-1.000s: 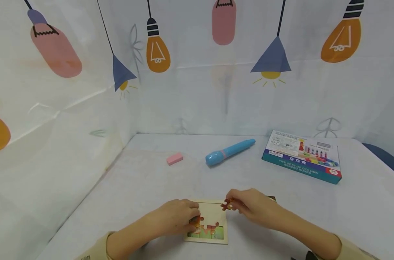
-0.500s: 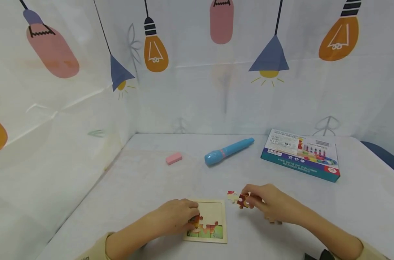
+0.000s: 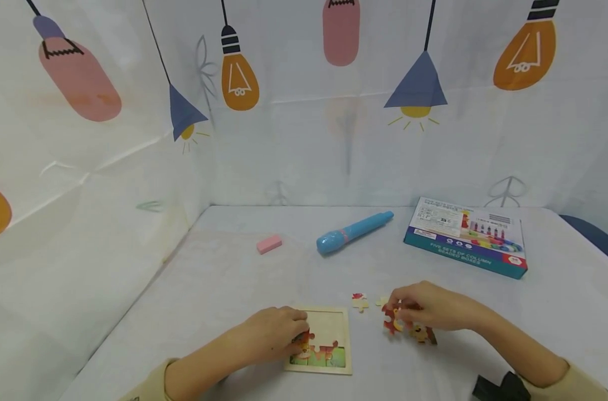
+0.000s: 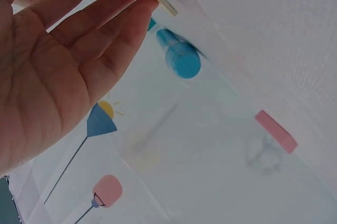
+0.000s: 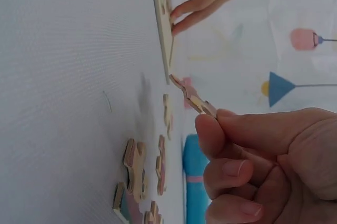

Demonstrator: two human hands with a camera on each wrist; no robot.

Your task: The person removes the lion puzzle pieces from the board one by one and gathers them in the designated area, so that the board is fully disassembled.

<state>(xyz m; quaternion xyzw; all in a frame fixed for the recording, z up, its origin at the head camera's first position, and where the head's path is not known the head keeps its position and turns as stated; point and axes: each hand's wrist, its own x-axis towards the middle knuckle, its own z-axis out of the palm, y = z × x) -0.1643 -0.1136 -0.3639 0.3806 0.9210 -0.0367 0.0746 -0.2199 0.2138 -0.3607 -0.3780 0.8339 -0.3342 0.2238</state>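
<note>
My right hand [image 3: 436, 305] pinches a red-brown jigsaw piece [image 3: 391, 322] between thumb and index finger, raised above the table. The right wrist view shows that piece [image 5: 192, 95] tilted, its other fingers curled below the grip. My left hand [image 3: 268, 334] rests with its fingertips on the left side of a wooden puzzle tray [image 3: 348, 345], covering part of it. Fitted pieces [image 3: 329, 356] fill the tray's bottom and part of its left; bare wood shows at the upper right. In the left wrist view the left fingers [image 4: 113, 29] extend to the tray's edge.
Loose pieces lie right of the tray, among them a pale one with red [image 3: 360, 302] and a brown-and-yellow one [image 3: 420, 333], partly under my right hand. Farther back are a pink block [image 3: 269, 244], a blue toy microphone [image 3: 354, 231] and a flat box [image 3: 465, 239].
My right hand has moved right, away from the tray, carrying the jigsaw piece over the loose pieces and uncovering some. The left hand has stayed on the tray.
</note>
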